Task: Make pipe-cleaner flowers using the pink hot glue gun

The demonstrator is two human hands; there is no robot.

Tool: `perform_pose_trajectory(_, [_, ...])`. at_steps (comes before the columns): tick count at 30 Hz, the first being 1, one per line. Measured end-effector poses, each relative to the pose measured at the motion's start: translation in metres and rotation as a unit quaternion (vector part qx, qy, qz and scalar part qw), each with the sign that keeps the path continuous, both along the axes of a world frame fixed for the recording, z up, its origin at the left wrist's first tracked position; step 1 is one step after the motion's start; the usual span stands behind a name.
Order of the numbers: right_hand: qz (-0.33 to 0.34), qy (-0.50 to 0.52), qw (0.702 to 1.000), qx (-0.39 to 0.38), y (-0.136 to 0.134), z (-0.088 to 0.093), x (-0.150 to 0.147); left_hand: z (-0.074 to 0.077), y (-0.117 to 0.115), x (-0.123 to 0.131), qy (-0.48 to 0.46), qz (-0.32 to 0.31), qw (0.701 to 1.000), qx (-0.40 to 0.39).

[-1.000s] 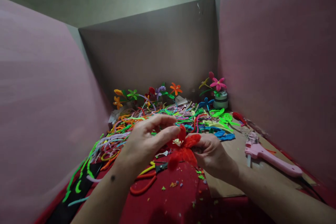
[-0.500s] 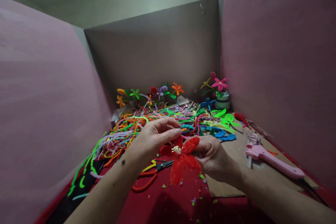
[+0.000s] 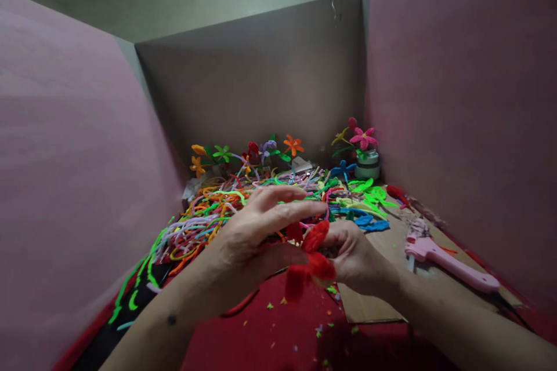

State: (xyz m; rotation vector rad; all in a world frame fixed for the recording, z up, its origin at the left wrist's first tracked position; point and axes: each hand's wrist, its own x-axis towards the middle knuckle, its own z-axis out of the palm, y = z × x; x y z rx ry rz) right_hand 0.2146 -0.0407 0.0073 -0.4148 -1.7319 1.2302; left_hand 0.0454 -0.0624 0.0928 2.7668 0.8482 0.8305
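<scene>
A red pipe-cleaner flower (image 3: 317, 236) is held up in front of me, its petals slightly blurred. My right hand (image 3: 354, 255) pinches it from behind on the right; the gripping fingertips are partly hidden by petals. My left hand (image 3: 265, 232) is at the flower's left side with fingers stretched out and apart. Its thumb lies across the flower's middle and covers most of the pale stamens. Whether the thumb presses on the petals I cannot tell. Below the left forearm, part of an orange scissors handle (image 3: 241, 306) shows on the red cloth (image 3: 243, 342).
A heap of colourful pipe cleaners (image 3: 204, 226) spreads behind my hands. Finished flowers (image 3: 293, 145) stand at the back. On the right, a pink hot glue gun (image 3: 452, 266) rests on cardboard (image 3: 374, 307). Pink panels (image 3: 461, 98) enclose both sides. Small fuzzy scraps dot the cloth.
My left hand has opened its fingers and moved rightward across the flower, now covering the stamens and most of the scissors. The flower has turned slightly in my right hand.
</scene>
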Motion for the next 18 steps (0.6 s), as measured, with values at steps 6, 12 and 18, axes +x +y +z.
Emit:
perform_pose_trajectory(6, [0.007, 0.0, 1.0, 0.03, 0.001, -0.003, -0.002, 0.005, -0.004, 0.008, 0.044, -0.012, 0.998, -0.047])
perform_pose_trajectory(12, [0.028, -0.03, 0.998, 0.05, 0.002, -0.006, -0.002, 0.002, 0.001, 0.016, -0.004, 0.057, 0.979, -0.197])
perform_pose_trajectory(18, [0.01, -0.054, 0.996, 0.065, 0.006, -0.008, 0.001, 0.004, 0.002, 0.021, 0.006, 0.052, 0.968, -0.246])
